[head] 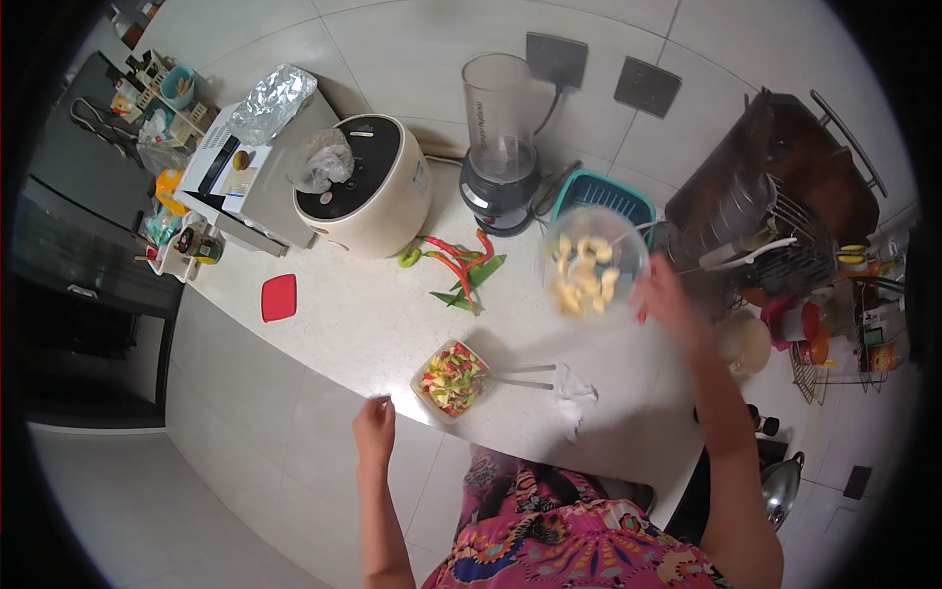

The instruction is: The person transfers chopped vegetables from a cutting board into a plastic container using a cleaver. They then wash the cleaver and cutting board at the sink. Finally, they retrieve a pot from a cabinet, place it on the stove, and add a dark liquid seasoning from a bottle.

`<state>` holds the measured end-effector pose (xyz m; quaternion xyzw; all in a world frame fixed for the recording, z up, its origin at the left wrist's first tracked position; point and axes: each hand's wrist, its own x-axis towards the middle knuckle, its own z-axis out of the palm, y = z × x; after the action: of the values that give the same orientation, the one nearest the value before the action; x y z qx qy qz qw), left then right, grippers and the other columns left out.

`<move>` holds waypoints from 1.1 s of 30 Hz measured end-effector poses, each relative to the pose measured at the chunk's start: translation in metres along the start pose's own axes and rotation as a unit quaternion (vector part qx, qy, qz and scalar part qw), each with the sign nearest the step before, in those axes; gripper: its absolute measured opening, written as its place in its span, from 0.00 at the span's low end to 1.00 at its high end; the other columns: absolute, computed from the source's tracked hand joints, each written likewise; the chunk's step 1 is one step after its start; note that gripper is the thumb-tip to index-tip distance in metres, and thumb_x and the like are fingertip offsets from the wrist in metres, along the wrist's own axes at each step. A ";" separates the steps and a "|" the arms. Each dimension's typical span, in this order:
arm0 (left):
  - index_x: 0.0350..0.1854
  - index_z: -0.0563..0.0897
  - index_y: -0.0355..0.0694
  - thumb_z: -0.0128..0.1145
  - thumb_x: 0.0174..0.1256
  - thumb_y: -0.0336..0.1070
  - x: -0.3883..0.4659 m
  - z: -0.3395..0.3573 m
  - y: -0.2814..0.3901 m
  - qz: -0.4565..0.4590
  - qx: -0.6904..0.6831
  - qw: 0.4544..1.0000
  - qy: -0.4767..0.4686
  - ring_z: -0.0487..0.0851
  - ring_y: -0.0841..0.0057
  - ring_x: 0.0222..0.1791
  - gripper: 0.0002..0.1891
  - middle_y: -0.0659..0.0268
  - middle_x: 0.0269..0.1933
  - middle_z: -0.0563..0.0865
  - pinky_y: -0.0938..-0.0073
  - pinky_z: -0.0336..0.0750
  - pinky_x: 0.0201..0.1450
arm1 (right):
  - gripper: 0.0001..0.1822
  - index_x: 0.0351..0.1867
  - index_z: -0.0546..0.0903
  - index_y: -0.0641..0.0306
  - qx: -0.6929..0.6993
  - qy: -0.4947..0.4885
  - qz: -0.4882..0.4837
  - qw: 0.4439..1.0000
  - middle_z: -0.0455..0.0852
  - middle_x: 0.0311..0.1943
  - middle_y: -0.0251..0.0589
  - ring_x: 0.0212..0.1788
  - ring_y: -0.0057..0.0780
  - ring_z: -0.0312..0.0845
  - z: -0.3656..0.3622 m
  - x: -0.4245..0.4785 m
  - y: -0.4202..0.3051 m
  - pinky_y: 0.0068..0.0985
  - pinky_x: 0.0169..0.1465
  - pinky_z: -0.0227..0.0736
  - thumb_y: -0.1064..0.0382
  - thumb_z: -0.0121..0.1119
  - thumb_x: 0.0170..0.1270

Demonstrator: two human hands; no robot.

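My right hand grips the right rim of a clear plastic bowl, blurred, in front of the teal basket. Pale yellow chunks of food lie inside it. Just off the counter's front edge, my left hand has its fingers curled in, and I see nothing in them. Close by, a square container of chopped red, green and pale food stands on the counter. A pair of metal chopsticks or similar thin utensil handles reaches from it towards a crumpled white cloth or tissue.
Red chillies and green pieces lie mid-counter, with a red lid to the left. Behind stand a cream rice cooker, a blender and a teal basket. A dish rack with utensils is at right.
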<state>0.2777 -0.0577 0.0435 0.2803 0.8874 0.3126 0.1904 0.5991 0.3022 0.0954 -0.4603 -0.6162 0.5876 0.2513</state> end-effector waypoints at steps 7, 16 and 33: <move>0.51 0.73 0.42 0.54 0.49 0.25 0.185 0.075 0.067 0.379 0.161 0.906 -0.097 0.70 0.61 0.58 0.22 0.60 0.56 0.74 0.62 0.66 0.58 | 0.06 0.30 0.62 0.63 -0.036 0.040 0.089 0.995 0.74 0.16 0.43 0.12 0.31 0.75 0.059 -0.052 0.078 0.26 0.12 0.68 0.72 0.46 0.56; 0.61 0.66 0.47 0.48 0.56 0.31 0.270 0.144 0.105 0.526 0.342 0.734 -0.262 0.65 0.64 0.63 0.26 0.64 0.64 0.66 0.61 0.57 0.64 | 0.11 0.35 0.60 0.63 0.020 0.143 0.171 0.975 0.77 0.24 0.46 0.17 0.33 0.78 0.111 -0.034 0.124 0.26 0.16 0.75 0.67 0.51 0.58; 0.41 0.69 0.37 0.49 0.57 0.28 0.240 0.071 0.046 0.185 0.150 0.965 -0.108 0.76 0.54 0.43 0.10 0.52 0.42 0.75 0.58 0.74 0.41 | 0.08 0.36 0.77 0.59 -0.519 -0.166 -0.163 0.822 0.79 0.40 0.42 0.46 0.38 0.74 0.232 0.083 0.015 0.36 0.45 0.70 0.66 0.52 0.53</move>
<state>0.1467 0.1524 -0.0171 0.4972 0.8307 0.1738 0.1802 0.3689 0.2579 0.0194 -0.3109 -0.9285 0.1991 -0.0391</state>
